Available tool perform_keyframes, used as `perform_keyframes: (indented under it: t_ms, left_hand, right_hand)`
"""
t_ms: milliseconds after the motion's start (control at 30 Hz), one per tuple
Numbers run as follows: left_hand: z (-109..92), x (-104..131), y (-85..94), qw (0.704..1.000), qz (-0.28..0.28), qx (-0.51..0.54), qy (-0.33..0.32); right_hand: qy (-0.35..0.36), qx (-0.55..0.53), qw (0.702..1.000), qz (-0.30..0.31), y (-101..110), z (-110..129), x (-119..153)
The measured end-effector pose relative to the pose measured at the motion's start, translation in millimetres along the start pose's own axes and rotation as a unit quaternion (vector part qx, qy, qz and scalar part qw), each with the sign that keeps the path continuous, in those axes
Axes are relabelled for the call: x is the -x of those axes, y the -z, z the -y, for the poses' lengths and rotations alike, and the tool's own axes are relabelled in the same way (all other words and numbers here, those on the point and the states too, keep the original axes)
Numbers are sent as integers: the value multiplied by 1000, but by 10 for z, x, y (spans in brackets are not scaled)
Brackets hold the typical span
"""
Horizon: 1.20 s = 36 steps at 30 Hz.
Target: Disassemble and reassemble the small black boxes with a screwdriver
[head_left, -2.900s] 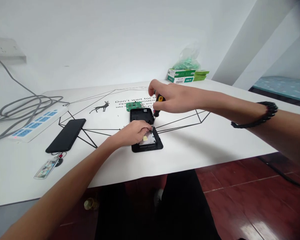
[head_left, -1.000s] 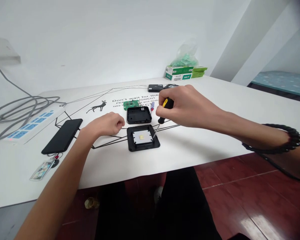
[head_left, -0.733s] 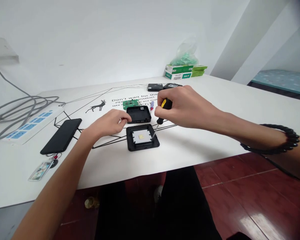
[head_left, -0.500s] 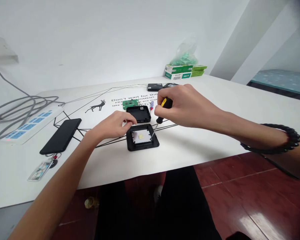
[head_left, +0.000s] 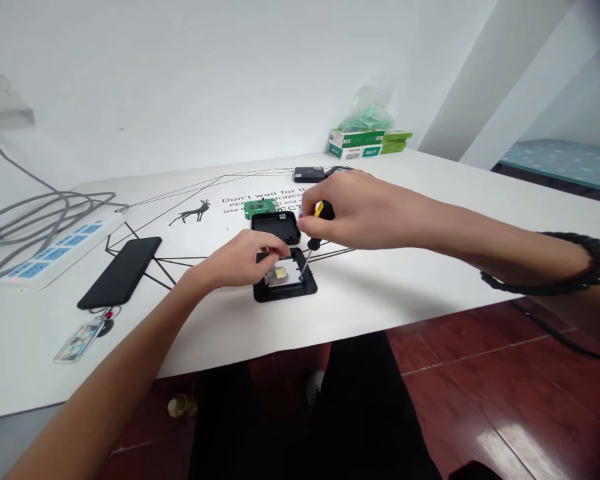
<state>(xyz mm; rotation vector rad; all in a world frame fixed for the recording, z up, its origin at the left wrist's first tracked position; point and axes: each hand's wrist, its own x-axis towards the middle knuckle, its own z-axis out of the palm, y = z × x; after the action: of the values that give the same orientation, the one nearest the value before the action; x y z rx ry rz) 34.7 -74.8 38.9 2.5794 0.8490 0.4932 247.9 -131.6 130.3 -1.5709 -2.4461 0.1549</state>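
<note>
My right hand point(head_left: 347, 213) grips a yellow-and-black screwdriver point(head_left: 323, 212), its shaft slanting down to the right side of the metal plate point(head_left: 286, 278) in the black cover point(head_left: 306, 285), which lies on the table point(head_left: 375, 293) nearest me. My left hand point(head_left: 247, 259) is over the cover's left part, thumb and fingertips close together; I can't tell whether they pinch anything. Just beyond sit the black case point(head_left: 274, 227) and the green board point(head_left: 258, 208).

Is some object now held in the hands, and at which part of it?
The right hand holds the screwdriver by its handle. Whether the left hand holds anything cannot be told.
</note>
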Motion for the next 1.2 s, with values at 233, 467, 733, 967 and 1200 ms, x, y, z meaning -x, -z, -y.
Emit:
perform_keyframes:
  t_ms: [233,467,733,967,1200]
  left_hand:
    - [-116,-29,-148,998,40,12,-42]
    - [-100,-37,-166,998,45,12,-49]
    - [-94,-41,-155,997,60,17,-40]
    - [-90,-26,-138,997,68,18,-26]
    - [-95,-25,-127,997,73,14,-25]
  right_hand:
    - [27,-13,999,28,47,-20,-63]
    - [19,-1,1000,-15,-8,-36,-25]
    - [20,2,999,-40,-35,-20,-37]
    - [10,1,1000,2,37,-64,-50]
    - [23,4,1000,-9,20,-42,-34]
